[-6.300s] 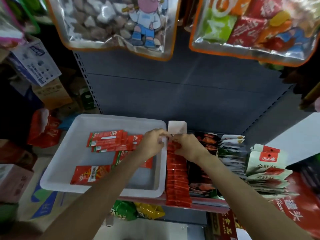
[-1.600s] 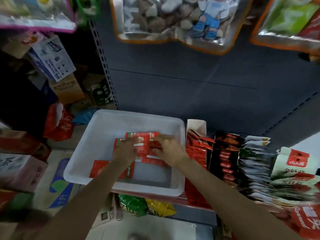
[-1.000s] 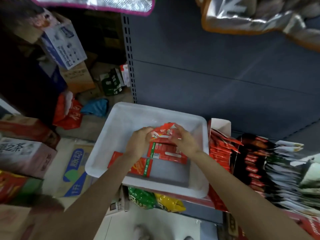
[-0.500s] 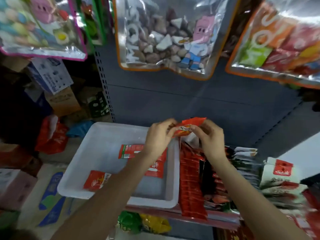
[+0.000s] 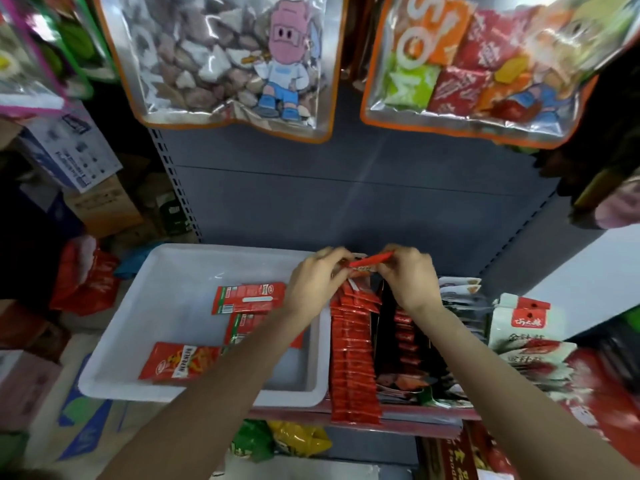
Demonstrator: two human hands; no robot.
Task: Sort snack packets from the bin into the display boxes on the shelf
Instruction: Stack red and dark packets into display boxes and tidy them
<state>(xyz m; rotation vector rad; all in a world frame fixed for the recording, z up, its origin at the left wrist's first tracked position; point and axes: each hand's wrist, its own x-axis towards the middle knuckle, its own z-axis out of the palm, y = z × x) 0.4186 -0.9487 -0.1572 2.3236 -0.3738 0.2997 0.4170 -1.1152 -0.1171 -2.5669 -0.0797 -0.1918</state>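
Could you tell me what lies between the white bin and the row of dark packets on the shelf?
In the head view, a row of red packets stands between the white bin and the dark packets.

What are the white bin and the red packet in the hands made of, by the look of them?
White bin: looks like moulded plastic, semi-gloss, with rounded rim and corners and soft highlights on its floor.
Red packet, pinched between the left hand and right hand: probably thin printed plastic or foil film, flat and slightly shiny; the exact film cannot be told.
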